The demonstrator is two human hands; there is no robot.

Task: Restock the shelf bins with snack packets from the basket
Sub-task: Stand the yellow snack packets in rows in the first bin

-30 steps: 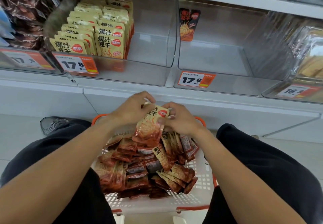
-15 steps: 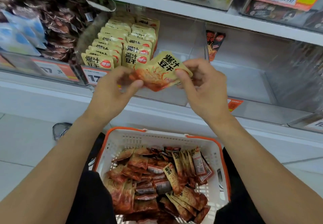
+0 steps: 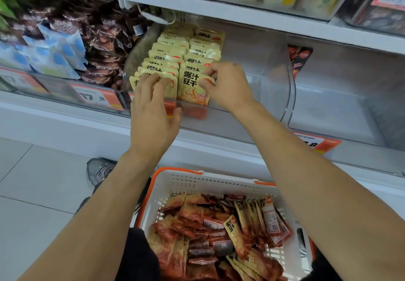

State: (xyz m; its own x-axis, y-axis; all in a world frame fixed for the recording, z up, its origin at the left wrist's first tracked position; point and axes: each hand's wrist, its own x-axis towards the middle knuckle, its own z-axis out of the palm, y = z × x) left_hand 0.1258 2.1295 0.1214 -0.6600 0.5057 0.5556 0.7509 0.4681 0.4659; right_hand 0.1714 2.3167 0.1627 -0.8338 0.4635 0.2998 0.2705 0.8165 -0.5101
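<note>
A yellow snack packet (image 3: 191, 88) with black characters stands upright at the front of the right row in a clear shelf bin (image 3: 269, 96). My right hand (image 3: 228, 88) pinches its upper right corner. My left hand (image 3: 153, 110) lies with straight fingers on the front packet of the left row (image 3: 157, 70). Below, a white basket with orange rim (image 3: 197, 182) holds several red and yellow packets (image 3: 219, 232).
To the right stands a clear bin (image 3: 339, 105) with one dark red packet (image 3: 299, 59) at its back. Left bins hold brown and blue packets (image 3: 72, 48). Price tags (image 3: 96, 97) line the shelf edge. Another shelf hangs above; my knees flank the basket.
Both hands carried the yellow packet from above the basket up into the bin, where it now stands at the front of the right row. My left hand let go and moved to the left row.
</note>
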